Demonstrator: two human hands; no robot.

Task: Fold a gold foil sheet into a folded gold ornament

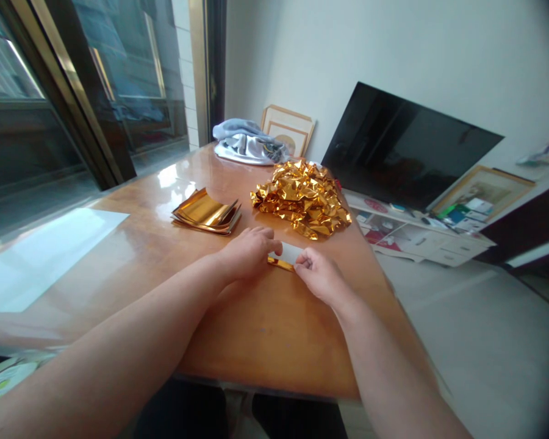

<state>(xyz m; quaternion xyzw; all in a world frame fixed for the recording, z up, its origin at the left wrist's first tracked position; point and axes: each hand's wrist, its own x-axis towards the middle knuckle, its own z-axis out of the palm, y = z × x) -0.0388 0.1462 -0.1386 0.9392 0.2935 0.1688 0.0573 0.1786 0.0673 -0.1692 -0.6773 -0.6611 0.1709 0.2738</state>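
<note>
Dark fabric covers the person's legs (178, 408) at the bottom of the view, below the near edge of a glossy, orange-brown wooden surface (265, 341). Both bare forearms reach inward over it, one from each side.

Between the hands, a small foil sheet (288, 251) lies on the surface, white side up, with a narrow gold strip along the edge nearest the person. The right grip (319, 274) is pinched on the right end of this sheet, thumb against curled fingers. The left grip (251, 251) is at the other end, fingers bent down over the white face; whether it pinches the sheet or only presses on it, I cannot tell from this angle.

Just beyond the left hand is a loose stack of gold foil sheets (201, 210), their edges curling upward. To its right, past the working sheet, rises a heap of creased gold foil pieces (306, 198), close to the right side of the surface.

At the far end sits a pale blue cloth bundle (251, 143), with wooden picture frames (288, 128) behind it. Farther right, a large black television (402, 146) stands above a low white cabinet (448, 241), against a pale wall (302, 55).
</note>
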